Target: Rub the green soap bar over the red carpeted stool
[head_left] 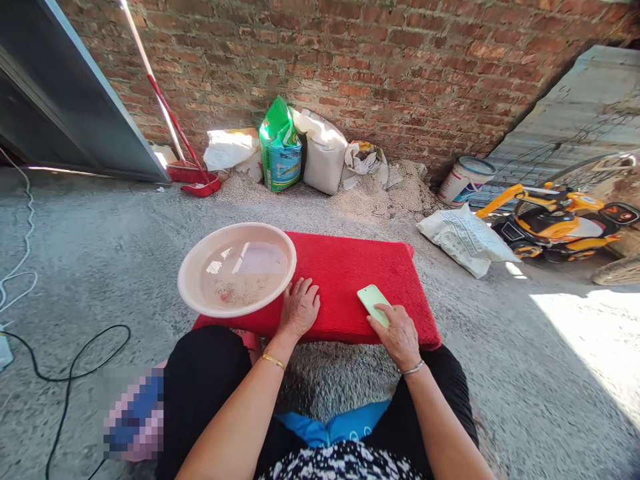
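My left hand lies flat on a low table covered in red cloth, fingers spread and holding nothing. Its fingertips are close to the rim of a wide, pale pink basin. Clear water fills much of the basin, with small specks and a reddish bit at the bottom. Toward the right side of the red cloth, my right hand has its fingers closed on a pale green phone. The phone lies flat or nearly flat on the cloth, its near end partly hidden by my fingers.
Several sacks and spilled grit line the brick wall. A red dustpan stands at the left, a bucket and an orange toy excavator at the right. A black cable loops across the concrete floor.
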Demonstrator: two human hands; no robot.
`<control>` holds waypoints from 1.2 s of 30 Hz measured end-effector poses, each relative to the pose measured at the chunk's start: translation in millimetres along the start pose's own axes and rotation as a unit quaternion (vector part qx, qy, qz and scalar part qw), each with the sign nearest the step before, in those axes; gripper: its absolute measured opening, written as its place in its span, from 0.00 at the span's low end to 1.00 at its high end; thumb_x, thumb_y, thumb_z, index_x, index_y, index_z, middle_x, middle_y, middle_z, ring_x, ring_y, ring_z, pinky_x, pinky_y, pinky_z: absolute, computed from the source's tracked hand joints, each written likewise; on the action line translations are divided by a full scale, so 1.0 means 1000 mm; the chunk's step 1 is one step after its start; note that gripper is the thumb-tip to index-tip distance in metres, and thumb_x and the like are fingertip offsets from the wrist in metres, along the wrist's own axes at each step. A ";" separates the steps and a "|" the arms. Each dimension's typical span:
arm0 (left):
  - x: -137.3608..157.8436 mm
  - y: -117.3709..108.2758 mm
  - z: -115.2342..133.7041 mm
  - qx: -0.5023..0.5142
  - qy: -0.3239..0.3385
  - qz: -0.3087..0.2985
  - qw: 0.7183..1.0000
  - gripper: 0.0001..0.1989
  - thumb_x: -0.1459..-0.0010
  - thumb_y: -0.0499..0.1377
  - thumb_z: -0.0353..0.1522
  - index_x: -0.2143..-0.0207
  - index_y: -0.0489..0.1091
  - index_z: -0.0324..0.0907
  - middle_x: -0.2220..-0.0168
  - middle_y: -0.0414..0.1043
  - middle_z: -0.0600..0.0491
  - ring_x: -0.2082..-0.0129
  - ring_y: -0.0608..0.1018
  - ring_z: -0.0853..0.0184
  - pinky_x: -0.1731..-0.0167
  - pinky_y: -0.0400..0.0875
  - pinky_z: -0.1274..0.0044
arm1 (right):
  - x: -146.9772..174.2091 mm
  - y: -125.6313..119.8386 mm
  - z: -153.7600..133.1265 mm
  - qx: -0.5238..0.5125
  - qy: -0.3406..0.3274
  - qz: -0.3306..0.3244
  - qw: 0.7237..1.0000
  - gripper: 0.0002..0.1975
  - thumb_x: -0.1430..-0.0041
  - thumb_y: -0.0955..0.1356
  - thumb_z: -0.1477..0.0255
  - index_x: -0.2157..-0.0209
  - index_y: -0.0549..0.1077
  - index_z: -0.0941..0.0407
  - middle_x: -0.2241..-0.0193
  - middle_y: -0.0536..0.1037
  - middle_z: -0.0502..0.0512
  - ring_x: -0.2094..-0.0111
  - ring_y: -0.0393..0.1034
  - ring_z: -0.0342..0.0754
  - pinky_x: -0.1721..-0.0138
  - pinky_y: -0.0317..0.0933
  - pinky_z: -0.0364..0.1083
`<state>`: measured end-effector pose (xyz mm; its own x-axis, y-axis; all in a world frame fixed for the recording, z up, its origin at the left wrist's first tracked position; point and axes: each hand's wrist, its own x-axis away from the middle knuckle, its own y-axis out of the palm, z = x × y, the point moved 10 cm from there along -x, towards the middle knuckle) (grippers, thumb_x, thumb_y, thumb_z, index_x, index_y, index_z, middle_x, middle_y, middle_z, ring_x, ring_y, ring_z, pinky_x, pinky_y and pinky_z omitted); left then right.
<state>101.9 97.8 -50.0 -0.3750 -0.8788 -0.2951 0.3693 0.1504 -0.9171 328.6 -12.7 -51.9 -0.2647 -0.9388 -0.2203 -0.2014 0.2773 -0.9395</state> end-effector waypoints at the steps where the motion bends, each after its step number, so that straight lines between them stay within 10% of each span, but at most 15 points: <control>1: 0.000 0.000 0.000 0.001 0.000 0.000 1.000 0.14 0.36 0.54 0.32 0.51 0.75 0.47 0.41 0.73 0.47 0.38 0.70 0.53 0.39 0.61 0.56 | 0.000 -0.003 0.018 0.006 0.030 0.001 1.000 0.16 0.37 0.69 0.58 0.51 0.77 0.49 0.61 0.71 0.55 0.63 0.67 0.50 0.60 0.59 0.47; 6: 0.000 0.001 0.002 0.009 0.000 -0.002 1.000 0.14 0.35 0.54 0.32 0.51 0.75 0.46 0.41 0.73 0.48 0.38 0.70 0.53 0.38 0.60 0.55 | 0.000 -0.018 0.066 0.032 0.117 0.027 0.992 0.18 0.38 0.68 0.57 0.51 0.77 0.50 0.63 0.70 0.55 0.64 0.66 0.50 0.62 0.58 0.47; 16: 0.000 0.001 0.000 0.004 0.006 0.006 1.000 0.14 0.35 0.54 0.32 0.51 0.75 0.45 0.41 0.73 0.47 0.39 0.71 0.53 0.39 0.61 0.55 | -0.025 0.009 -0.032 0.008 -0.033 0.026 0.999 0.16 0.38 0.70 0.59 0.52 0.78 0.50 0.60 0.70 0.57 0.63 0.65 0.49 0.60 0.56 0.46; 26: 0.002 0.003 0.001 0.009 0.008 0.010 1.000 0.14 0.35 0.54 0.32 0.50 0.75 0.44 0.41 0.72 0.47 0.38 0.70 0.52 0.39 0.61 0.56 | -0.019 -0.016 0.073 0.048 0.152 0.019 0.987 0.19 0.38 0.70 0.58 0.50 0.78 0.52 0.62 0.70 0.58 0.61 0.68 0.53 0.61 0.58 0.48; 36: 0.000 -0.001 0.002 0.008 0.005 0.000 1.000 0.13 0.36 0.55 0.31 0.51 0.75 0.45 0.41 0.73 0.46 0.39 0.71 0.52 0.39 0.61 0.55 | -0.065 0.019 -0.085 -0.011 -0.018 -0.031 0.999 0.17 0.39 0.71 0.59 0.50 0.78 0.50 0.60 0.72 0.58 0.61 0.67 0.51 0.59 0.55 0.46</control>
<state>103.4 96.2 -48.1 -0.3832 -0.8744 -0.2976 0.3820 0.1434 -0.9130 262.3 71.1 -32.9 -0.2165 -0.9609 -0.1726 -0.2365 0.2232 -0.9457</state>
